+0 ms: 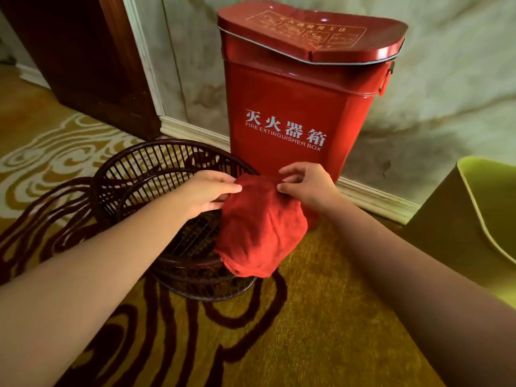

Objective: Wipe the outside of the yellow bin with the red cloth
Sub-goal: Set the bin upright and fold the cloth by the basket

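The red cloth [259, 227] hangs in front of me, held up by its top edge over the near rim of a dark wicker basket. My left hand [208, 192] pinches the cloth's upper left corner. My right hand [305, 184] pinches its upper right corner with thumb and forefinger. The yellow bin [474, 219] stands at the right edge of view, only partly in frame, its yellow-green rim towards me. Both hands are well to the left of the bin and do not touch it.
A dark wicker basket [156, 174] sits on the patterned carpet [321, 317] under the cloth. A tall red fire extinguisher box [296, 107] stands behind it against the pale wall. A dark wooden door frame [92, 65] is at the back left.
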`<state>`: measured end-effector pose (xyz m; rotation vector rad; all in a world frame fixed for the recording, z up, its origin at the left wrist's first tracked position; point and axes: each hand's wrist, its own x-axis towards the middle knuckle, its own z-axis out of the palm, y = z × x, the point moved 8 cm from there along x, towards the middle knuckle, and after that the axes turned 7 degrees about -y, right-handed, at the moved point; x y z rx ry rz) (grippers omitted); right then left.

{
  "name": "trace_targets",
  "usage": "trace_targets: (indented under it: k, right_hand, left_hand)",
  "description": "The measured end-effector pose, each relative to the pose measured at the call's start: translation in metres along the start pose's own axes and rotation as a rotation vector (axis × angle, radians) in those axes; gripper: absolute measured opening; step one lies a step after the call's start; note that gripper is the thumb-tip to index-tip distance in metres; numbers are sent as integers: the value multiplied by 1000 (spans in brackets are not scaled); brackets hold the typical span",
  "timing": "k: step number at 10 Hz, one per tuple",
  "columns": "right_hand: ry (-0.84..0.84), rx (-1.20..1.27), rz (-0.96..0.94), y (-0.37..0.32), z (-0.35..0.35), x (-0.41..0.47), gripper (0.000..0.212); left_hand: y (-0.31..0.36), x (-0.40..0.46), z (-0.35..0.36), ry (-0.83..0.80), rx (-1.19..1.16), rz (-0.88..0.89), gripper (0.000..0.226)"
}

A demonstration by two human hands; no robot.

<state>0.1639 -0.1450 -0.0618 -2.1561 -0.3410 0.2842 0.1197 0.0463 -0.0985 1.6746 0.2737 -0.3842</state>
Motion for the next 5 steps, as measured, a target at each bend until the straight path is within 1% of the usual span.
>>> trace_targets:
  k: [2,5]
  right_hand:
    - [-39,95,-52,18,10,0,28]
    - [-36,196,-51,26,6,-3,27]
  left_hand:
    - [-17,11,2,-29,-46,59,13]
    - [-30,22,3,9,-40,51,11]
